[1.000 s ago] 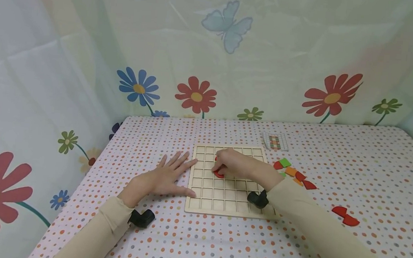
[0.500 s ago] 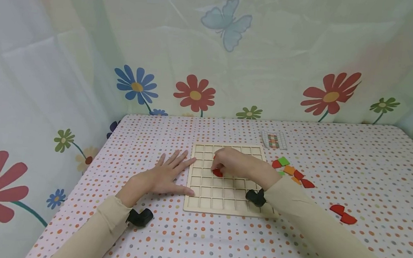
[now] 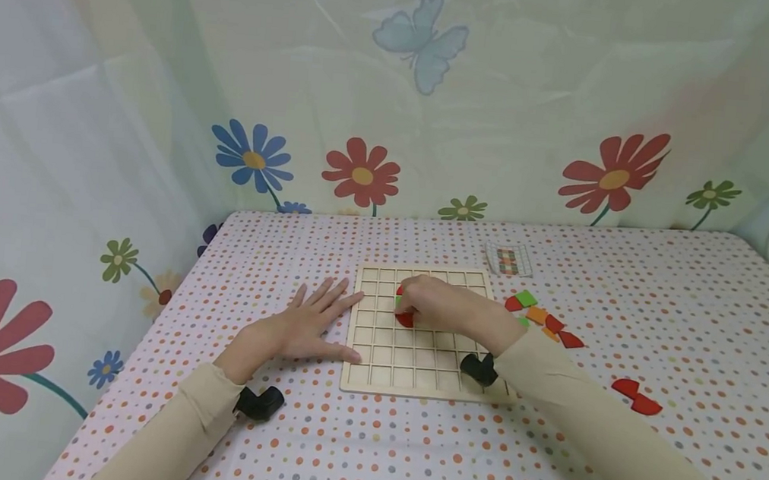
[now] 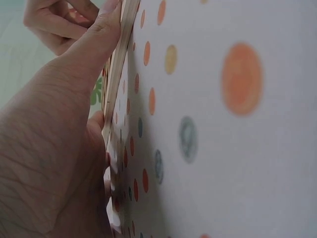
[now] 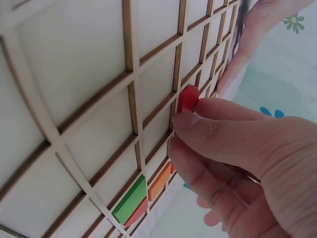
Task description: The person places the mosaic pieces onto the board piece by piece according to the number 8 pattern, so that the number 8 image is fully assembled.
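Note:
A pale wooden grid board (image 3: pixel 404 358) lies on the table. My left hand (image 3: pixel 308 330) rests flat at its left side, fingers spread, with fingertips and thumb tip on the frame. In the left wrist view the thumb (image 4: pixel 101 29) lies along the board's edge. Over the upper middle squares, my right hand (image 3: pixel 435 303) pinches a red tile with a curved edge (image 5: pixel 187 98) between thumb and fingers. The same red tile shows below the fingers in the head view. Green, orange and red tiles, including a green tile (image 5: pixel 131 199), sit in nearby squares, partly hidden by the hand.
Right of the board lie loose tiles: a green one (image 3: pixel 525 298), an orange one (image 3: pixel 536 315) and several red ones. Two red tiles (image 3: pixel 647 405) lie nearer the right front. A pattern card (image 3: pixel 509 259) lies behind the board's right corner.
My right hand has shifted slightly at the red tile, and a green tile now shows beside its fingers. My left hand stays in place. The head view has moved a little.

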Available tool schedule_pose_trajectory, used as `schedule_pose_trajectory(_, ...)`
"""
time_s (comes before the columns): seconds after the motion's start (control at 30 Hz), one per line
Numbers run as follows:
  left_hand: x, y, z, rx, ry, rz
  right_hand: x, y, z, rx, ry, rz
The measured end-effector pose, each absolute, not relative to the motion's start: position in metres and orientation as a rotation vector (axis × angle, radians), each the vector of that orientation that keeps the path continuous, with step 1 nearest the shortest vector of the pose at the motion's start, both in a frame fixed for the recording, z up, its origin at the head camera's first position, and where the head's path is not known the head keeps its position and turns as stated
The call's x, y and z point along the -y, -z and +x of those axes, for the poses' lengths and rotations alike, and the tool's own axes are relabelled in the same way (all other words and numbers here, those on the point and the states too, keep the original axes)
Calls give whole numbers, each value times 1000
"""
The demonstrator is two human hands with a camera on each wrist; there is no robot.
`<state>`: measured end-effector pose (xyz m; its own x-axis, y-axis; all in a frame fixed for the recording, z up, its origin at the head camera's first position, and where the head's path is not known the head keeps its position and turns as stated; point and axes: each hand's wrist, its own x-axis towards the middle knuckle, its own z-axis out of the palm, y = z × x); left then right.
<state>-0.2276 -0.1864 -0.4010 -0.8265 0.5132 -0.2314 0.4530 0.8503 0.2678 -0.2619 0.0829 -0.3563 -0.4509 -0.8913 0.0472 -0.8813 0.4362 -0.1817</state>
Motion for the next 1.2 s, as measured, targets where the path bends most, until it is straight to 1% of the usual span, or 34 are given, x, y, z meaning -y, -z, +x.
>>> schedule_pose_trajectory(0.17,186,400,-227,-2726,-301,724,-83,356,-261,-2632,260,-1624)
schedule_pose_trajectory(0.37,185,400,-225,-2727,-314,722,-86,358,-257,-2660,308,-1525)
schedule_pose_trajectory(0.57,185,399,-224,-2737,-313,711,-104,361,-245,-2672,448,-1436)
schedule_pose_trajectory(0.8,185,399,-224,-2747,-307,713,-148,353,-210,-2677,553,-1190)
schedule_pose_trajectory(0.93,185,399,-223,-2749,-308,719,-180,348,-192,-2678,591,-1121)
schedule_pose_trajectory(1.2,184,399,-224,-2749,-299,724,-257,352,-176,-2769,537,-917)
